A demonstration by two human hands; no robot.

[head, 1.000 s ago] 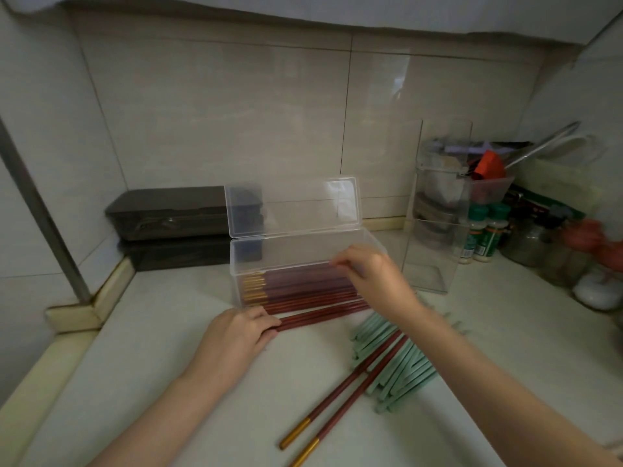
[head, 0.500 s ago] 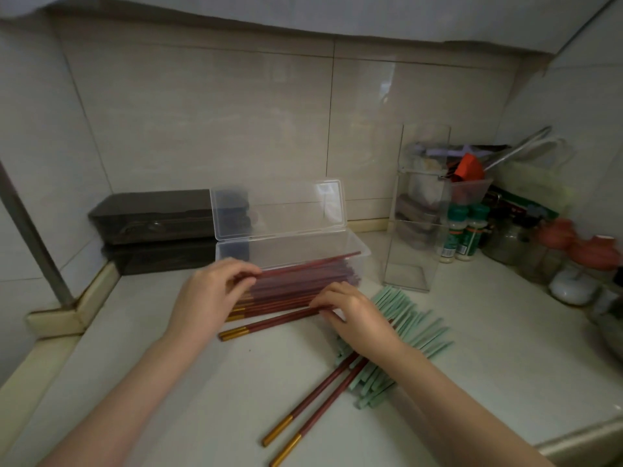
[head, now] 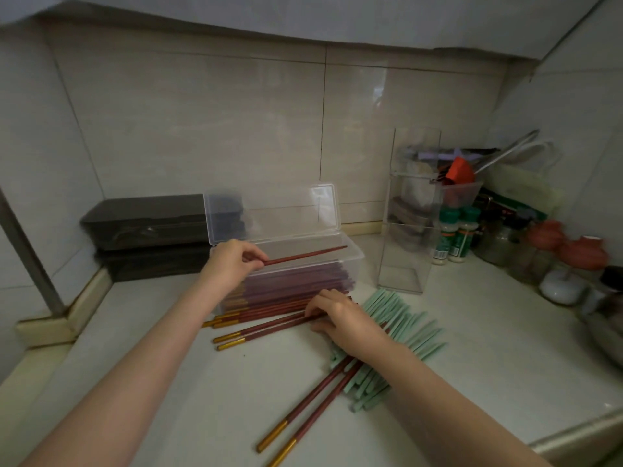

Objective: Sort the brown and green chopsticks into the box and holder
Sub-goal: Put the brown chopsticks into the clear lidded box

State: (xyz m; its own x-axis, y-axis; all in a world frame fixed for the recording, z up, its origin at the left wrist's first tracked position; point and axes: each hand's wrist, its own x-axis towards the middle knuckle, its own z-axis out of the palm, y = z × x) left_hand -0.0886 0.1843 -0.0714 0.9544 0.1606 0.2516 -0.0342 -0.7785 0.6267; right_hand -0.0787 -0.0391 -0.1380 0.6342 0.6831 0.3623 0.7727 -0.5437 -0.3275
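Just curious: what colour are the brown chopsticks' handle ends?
Gold caps on the brown chopsticks, clearest in the head view.

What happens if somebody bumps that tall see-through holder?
It would probably tip easily: the holder stands tall and narrow, and looks empty, so likely light. On the smooth counter it might slide instead if pushed low.

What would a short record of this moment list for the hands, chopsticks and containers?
Left hand: pinches one brown chopstick above the open clear box
Right hand: rests on loose brown chopsticks before the box; grip unclear
Box contents: stacked brown chopsticks
Green chopsticks: heaped on the counter, right of the box
Holder: clear, upright, no chopsticks inside
Stray pair: two brown chopsticks against the green heap
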